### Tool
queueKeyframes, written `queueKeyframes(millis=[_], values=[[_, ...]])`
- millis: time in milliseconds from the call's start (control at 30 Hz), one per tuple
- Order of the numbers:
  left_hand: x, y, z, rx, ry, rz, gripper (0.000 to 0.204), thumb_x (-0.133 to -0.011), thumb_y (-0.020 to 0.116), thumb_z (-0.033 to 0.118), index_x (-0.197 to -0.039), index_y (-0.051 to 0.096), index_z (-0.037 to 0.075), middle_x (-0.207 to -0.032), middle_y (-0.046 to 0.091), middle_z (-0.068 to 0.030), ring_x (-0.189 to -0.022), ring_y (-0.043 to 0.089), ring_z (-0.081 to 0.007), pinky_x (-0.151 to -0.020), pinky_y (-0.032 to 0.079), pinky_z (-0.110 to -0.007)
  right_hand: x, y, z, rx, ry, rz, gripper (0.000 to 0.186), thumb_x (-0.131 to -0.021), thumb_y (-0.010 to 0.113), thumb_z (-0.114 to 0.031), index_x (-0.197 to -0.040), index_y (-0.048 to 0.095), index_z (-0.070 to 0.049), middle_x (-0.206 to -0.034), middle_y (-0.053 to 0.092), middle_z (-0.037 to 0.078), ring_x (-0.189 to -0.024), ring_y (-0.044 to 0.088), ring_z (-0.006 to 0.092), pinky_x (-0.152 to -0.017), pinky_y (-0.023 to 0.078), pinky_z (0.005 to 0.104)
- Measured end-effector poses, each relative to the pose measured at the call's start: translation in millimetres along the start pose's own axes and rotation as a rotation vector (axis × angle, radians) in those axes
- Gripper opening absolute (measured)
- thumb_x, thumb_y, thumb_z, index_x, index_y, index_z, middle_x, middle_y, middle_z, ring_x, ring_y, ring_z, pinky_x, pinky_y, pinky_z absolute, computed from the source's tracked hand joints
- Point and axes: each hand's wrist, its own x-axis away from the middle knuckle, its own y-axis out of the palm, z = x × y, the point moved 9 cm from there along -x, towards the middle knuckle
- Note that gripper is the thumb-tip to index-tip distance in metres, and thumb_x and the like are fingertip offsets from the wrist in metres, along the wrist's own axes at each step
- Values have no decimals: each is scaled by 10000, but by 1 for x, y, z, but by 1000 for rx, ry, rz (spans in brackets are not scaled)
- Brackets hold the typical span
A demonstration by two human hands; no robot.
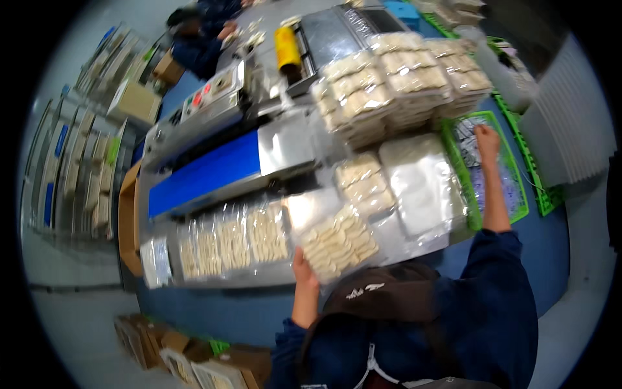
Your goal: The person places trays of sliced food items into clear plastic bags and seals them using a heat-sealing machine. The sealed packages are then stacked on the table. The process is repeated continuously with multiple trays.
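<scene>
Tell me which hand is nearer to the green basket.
Right. The right hand is at packets in the green basket; the left hand is farther left, at a food bag.

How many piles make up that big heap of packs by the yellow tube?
3, side by side: left pile, middle pile, right pile, all right of the yellow tube. More may hide behind.

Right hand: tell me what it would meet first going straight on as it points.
The right hand would likely meet the small silvery packets first, in the green basket; depth is unclear, so it may be touching them or just above.
</scene>
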Motion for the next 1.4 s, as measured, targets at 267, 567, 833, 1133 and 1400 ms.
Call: queueKeyframes(millis=[267,567,833,1133,1400], values=[[1,30,2,149,-156,-238,754,-733,621,376,-1301,299,-2,-1284,389,-209,-1166,397,-364,-980,322,-474,218,112,-201,-275,-206,-929,115,-685,590,-77,-726,655,9,-660,632,42,-555,553,115,-541,452,247],[36,-30,21,166,-12,-198,748,-751,639,339,-1322,267,30,-1318,370,-147,-1205,370,-309,-996,316,-446,241,196,-253,-341,-242,-985,247,-753,534,-99,-978,627,-54,-771,643,102,-680,604,147,-617,470,264],[2,-74,-12,189,100,27,572,-829,563,328,-1281,335,62,-1270,435,-89,-1200,380,-218,-1007,294,-410,346,200,-258,-192,-499,-1035,277,-782,570,-168,-1021,587,-29,-897,607,202,-815,599,316,-725,469,353],[36,-84,3,-931,-164,496,372,-800,605,334,-957,549,1,-955,585,-130,-822,574,-235,-695,468,-345,228,59,-40,-14,-99,-434,195,-797,562,-73,-965,604,19,-847,633,131,-762,596,150,-692,466,257],[63,-41,163,-1778,963,941,326,-758,593,194,-998,550,-24,-916,574,-176,-838,527,-330,-750,419,-395,217,42,-1,292,-164,-374,162,-740,588,-170,-771,565,-13,-706,540,137,-710,524,276,-658,404,378]])
